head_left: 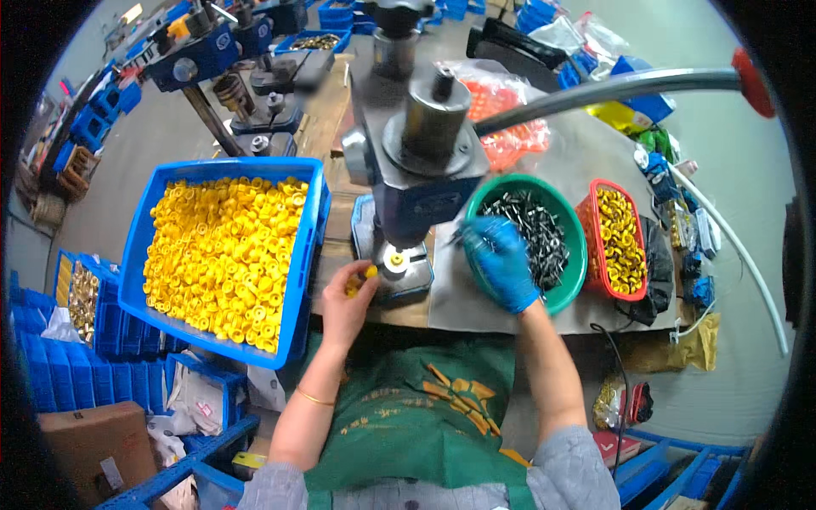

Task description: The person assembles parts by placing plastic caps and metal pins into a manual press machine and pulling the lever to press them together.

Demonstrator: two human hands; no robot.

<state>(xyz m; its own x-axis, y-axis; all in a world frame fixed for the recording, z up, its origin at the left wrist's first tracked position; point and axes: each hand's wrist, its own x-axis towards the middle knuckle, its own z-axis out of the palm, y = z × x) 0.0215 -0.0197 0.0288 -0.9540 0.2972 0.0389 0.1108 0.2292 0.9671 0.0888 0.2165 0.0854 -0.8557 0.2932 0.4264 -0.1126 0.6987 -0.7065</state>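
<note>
Far left of the left hand, low down, sits a brown carton [93, 442] with a small pale label, beside stacked blue bins [51, 374]. Just left of that hand is a blue crate [136, 246] heaped with yellow caps [225, 246]. The left hand [347, 299], bare, pinches one yellow cap [367, 273] between curled fingers, next to the press [416, 161] base on the worktop [476, 297]. The right hand [503, 259], in a blue glove, is closed around small dark parts over the green bowl [476, 208] of dark screws [540, 234]. Right of it stands a red basket [591, 246] of yellow rings [620, 242]. Beyond lie clear bags of orange parts [501, 119].
</note>
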